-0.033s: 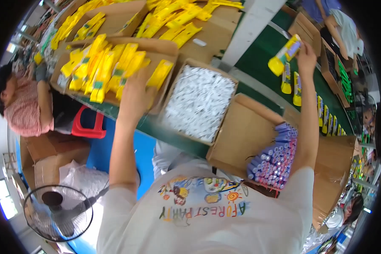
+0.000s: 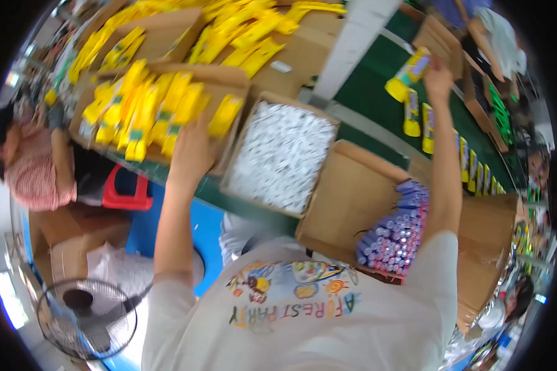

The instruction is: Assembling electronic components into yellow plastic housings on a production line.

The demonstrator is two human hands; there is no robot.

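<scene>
My right hand, closed, pinches a slim yellow packet with a purple and green label at its upper end. It hangs over the green conveyor belt, above a row of similar yellow packets. My left hand reaches into a cardboard box with many yellow packets. Its fingertips touch the packets, but they are blurred, and whether they grip one cannot be made out. One packet lies apart just right of that hand.
Between my arms stand a box of small white pieces and a carton part-filled with purple, clear-ended sticks. More yellow packets lie behind. A co-worker, a red stool and a fan are at left.
The whole view has shifted slightly. My left hand's fingers, spread before, have come closer together at the packets. My right hand still holds the yellow packet over the belt.
</scene>
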